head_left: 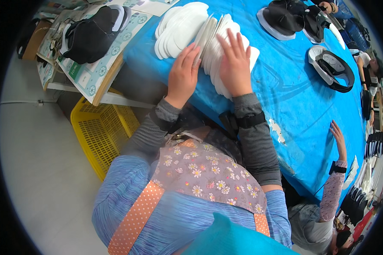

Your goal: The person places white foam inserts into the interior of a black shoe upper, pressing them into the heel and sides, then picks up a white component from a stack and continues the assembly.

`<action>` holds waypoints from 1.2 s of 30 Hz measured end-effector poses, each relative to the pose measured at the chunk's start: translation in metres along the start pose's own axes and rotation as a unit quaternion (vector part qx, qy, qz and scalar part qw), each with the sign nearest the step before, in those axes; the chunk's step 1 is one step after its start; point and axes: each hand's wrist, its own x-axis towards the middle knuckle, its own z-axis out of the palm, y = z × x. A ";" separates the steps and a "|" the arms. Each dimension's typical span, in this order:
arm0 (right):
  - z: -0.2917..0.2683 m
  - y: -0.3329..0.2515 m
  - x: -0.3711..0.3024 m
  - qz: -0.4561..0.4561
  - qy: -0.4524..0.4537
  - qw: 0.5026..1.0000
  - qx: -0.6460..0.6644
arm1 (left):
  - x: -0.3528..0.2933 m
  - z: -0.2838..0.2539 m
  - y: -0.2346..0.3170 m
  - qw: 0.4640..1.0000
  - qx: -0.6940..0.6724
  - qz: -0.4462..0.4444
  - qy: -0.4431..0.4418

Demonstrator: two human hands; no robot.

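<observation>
White insole-shaped pieces lie in a fanned row on the blue-covered table [285,106]. A flat, overlapping bunch of white insoles [178,29] is on the left. Several insoles [207,36] stand nearly on edge in the middle. My left hand [184,74] grips the near left side of these standing pieces, its fingers along them and the thumb toward me. Over the right-hand pile of insoles [226,25] my right hand [235,66] lies flat with fingers spread, covering part of it.
Black shoe uppers [281,19] and a black-and-white one [332,70] sit on the table's right half. Another black upper [91,36] rests on a patterned side table [115,46]. A yellow basket [95,131] stands below. A co-worker's hand [338,138] reaches in at right.
</observation>
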 end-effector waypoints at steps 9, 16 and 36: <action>-0.001 -0.015 0.011 -0.105 -0.122 0.983 -0.084 | 0.030 -0.016 -0.040 0.985 -0.125 -0.118 0.030; 0.010 -0.009 0.023 -0.147 -0.128 0.980 -0.041 | 0.038 -0.021 -0.028 0.946 -0.231 -0.225 -0.021; 0.023 -0.012 0.031 -0.147 -0.058 0.987 0.001 | 0.036 -0.017 -0.019 0.951 -0.214 -0.220 -0.026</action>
